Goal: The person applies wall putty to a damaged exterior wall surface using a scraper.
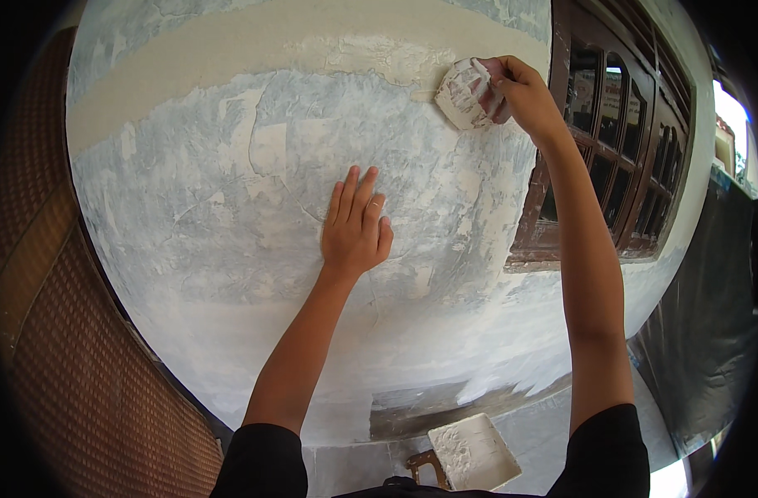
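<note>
Low in the head view, we saw a pale grey floor [537, 440] with a brown stand [429, 467] on it, only one edge and an open gap of it showing, so we could not tell whether it was a stool or something else. On that stand, as far as we could make out, sat a squarish off-white tray [502, 466], turned at an angle to us, with thick whitish paste [455, 452] heaped unevenly along its left side.
</note>
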